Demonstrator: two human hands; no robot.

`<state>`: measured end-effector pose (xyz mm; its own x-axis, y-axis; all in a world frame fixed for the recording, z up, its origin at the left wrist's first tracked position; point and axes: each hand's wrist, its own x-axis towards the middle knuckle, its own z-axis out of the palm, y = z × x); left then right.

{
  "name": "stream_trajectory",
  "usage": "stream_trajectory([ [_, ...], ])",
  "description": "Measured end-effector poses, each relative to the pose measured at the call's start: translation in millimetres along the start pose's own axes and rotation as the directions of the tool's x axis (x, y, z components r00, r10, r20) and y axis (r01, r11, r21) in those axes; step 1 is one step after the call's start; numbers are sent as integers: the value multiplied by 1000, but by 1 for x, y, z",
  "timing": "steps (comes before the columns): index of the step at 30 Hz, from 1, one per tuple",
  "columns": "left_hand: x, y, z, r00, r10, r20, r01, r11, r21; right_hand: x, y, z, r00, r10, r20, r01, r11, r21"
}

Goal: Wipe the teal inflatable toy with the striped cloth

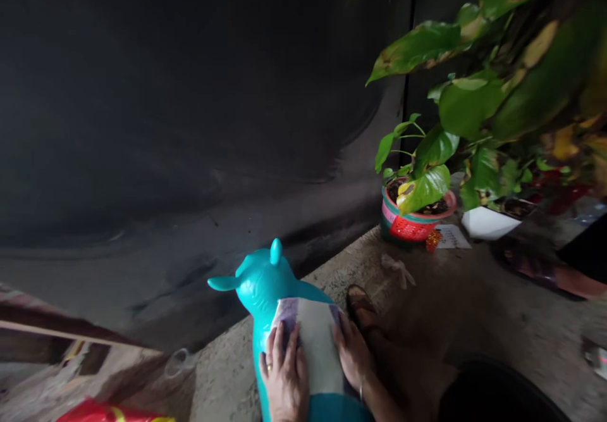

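1. Left hand [284, 378] and right hand [353, 353] flat, fingers spread, pressing a pale cloth [315, 340]; not closed around it.
2. Cloth draped over the back of a teal toy animal [265, 283] on the concrete floor [455, 321].
3. Toy lying lengthwise away, head pointing up-left.
4. Further right, round pot [412, 219] holding soil and a green plant [427, 175].

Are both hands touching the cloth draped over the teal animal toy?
Touching. The head view shows the left hand and the right hand lying flat on the cloth, fingers spread over its two sides, atop the teal animal toy.
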<state>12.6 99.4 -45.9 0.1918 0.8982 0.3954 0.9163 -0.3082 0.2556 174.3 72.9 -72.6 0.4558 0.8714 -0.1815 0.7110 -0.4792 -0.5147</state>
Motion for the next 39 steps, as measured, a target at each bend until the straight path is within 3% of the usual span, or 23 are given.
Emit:
stream_trajectory([
  [3,-2,1,-4,993,115,29,-116,993,36,-49,19,16,997,81,-19,-81,997,10],
  [5,-3,0,-5,975,220,-1,-220,975,40,-74,31,29,992,83,-97,-78,996,47],
  [8,-2,0,-5,954,297,-31,-295,954,47,-85,43,39,981,103,-166,-86,990,108],
  [12,0,2,1,958,280,-59,-277,960,47,-44,40,18,995,94,41,-98,986,133],
  [15,0,2,8,966,242,-88,-239,970,45,11,16,-6,986,-30,162,11,993,120],
  [19,-1,-1,13,983,161,-88,-158,986,47,74,-35,-16,941,-293,168,272,953,135],
  [23,0,-2,12,996,41,-75,-37,998,55,90,-66,-16,898,-415,145,398,908,133],
  [26,-2,-2,12,995,37,-89,-30,996,84,68,-68,-17,921,-370,122,361,928,94],
  [32,-1,-8,12,996,-29,-84,36,995,88,-3,-52,-15,987,-132,94,146,977,-156],
  [36,2,-1,-5,992,-121,-45,123,991,48,-36,-39,-15,990,-122,64,131,977,-165],
  [39,-17,7,-16,977,-207,-44,209,978,26,-57,-21,-1,990,-137,10,137,975,-176],
])
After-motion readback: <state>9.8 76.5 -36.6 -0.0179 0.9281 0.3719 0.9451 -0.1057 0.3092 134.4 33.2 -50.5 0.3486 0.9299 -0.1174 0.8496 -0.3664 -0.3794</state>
